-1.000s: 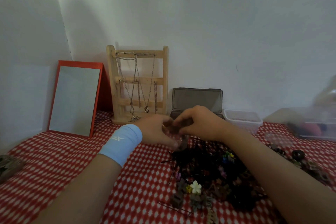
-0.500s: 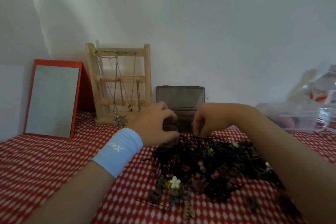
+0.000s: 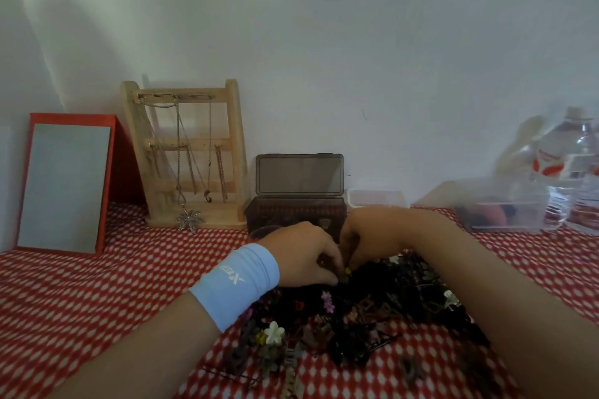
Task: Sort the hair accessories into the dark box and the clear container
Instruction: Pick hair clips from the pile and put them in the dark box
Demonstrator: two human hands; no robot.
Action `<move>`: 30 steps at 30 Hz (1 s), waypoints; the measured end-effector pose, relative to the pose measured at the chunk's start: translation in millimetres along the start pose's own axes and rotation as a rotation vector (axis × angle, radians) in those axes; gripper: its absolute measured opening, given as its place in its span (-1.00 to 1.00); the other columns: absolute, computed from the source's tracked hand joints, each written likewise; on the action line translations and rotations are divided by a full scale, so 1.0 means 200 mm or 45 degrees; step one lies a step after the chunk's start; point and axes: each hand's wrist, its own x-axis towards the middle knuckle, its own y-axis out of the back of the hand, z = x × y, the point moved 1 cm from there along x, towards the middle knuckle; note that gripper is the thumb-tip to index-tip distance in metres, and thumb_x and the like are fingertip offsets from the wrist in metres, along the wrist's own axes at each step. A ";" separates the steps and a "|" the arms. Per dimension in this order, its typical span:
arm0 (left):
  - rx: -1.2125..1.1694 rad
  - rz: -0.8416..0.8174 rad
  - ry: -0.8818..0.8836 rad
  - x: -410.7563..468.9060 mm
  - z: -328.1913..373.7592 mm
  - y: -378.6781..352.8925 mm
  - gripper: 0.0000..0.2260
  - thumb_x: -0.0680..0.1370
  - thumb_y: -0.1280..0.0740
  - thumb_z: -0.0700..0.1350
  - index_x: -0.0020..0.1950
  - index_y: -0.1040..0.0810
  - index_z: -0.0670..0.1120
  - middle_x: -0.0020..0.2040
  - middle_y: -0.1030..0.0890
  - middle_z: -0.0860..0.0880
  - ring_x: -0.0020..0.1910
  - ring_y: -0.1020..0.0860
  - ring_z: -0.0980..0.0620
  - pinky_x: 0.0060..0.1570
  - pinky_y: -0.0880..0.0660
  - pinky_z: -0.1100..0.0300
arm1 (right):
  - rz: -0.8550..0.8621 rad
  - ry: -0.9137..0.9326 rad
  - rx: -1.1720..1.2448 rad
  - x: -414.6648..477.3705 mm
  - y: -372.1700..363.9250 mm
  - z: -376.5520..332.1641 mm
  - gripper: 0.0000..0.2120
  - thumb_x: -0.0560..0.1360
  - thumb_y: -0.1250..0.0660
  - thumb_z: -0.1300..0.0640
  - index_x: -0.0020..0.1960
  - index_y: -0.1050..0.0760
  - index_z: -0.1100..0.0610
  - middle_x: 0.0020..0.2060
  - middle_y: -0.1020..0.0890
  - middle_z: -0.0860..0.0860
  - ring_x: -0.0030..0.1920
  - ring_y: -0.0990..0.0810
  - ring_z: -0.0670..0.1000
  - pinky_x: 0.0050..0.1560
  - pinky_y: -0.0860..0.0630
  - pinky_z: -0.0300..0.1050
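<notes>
Down at the pile of hair accessories (image 3: pixel 363 314) both hands — left hand (image 3: pixel 304 256), right hand (image 3: pixel 366 236) — curl, grip unclear.

dark box (image 3: pixel 293 214) open behind accessory pile (image 3: pixel 363 317).

Dim, cool light from upper left; soft shadows on the wall (image 3: pixel 356 42), edges bowed and right side blurred.
</notes>
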 end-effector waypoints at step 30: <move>-0.036 0.083 0.135 -0.07 -0.09 0.03 -0.83 0.46 -0.43 0.17 -0.01 -0.62 0.16 -0.17 -0.55 0.27 -0.18 -0.51 0.30 -0.23 -0.43 0.34 | -0.106 0.136 0.214 -0.06 0.00 -0.06 -0.78 0.40 -0.56 0.01 0.02 -0.68 -0.18 -0.19 -0.67 -0.28 -0.17 -0.63 -0.22 -0.13 -0.51 -0.36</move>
